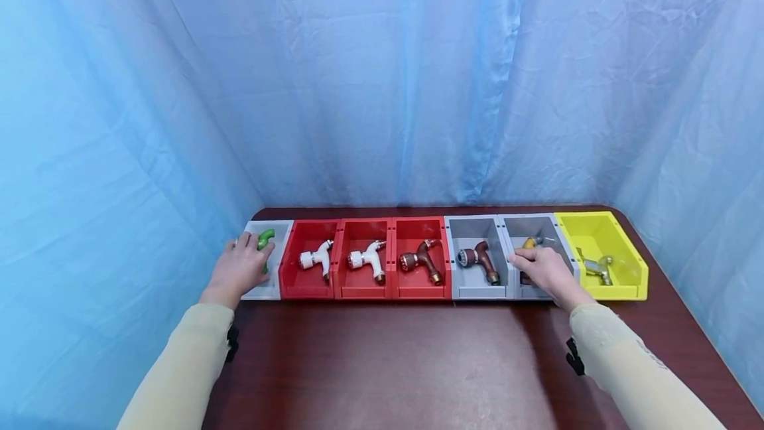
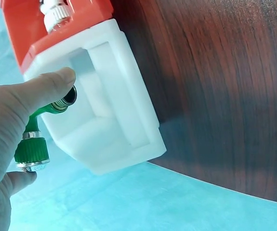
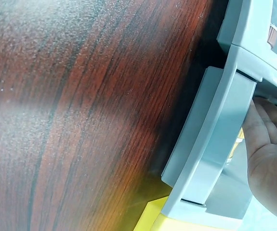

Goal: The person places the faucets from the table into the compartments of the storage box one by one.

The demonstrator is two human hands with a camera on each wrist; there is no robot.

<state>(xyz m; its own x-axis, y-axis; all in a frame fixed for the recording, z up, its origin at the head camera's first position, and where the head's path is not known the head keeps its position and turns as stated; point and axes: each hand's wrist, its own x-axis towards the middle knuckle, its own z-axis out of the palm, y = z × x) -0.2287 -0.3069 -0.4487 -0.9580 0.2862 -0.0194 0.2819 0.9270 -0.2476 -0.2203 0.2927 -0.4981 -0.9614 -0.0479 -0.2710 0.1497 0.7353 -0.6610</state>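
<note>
At the far left of the row, my left hand (image 1: 237, 265) reaches over a whitish bin (image 2: 143, 113) and grips a green faucet (image 2: 32, 150). The thumb lies by the faucet's threaded open end in the left wrist view, and another finger is at the ribbed knob's end. My right hand (image 1: 546, 271) reaches into a grey bin (image 3: 220, 130) near the right end of the row. A yellow faucet (image 1: 529, 243) lies in that bin, partly covered by the hand. The right fingertips are hidden in the right wrist view, so their hold on the faucet is unclear.
Red bins (image 1: 363, 292) hold two white faucets (image 1: 373, 263) and a brown one (image 1: 422, 261). Another grey bin (image 1: 480, 292) has a brown faucet (image 1: 482, 263). A yellow bin (image 1: 621, 292) contains a metallic faucet (image 1: 599, 268). Blue curtains (image 1: 382, 85) surround the brown table (image 1: 382, 363).
</note>
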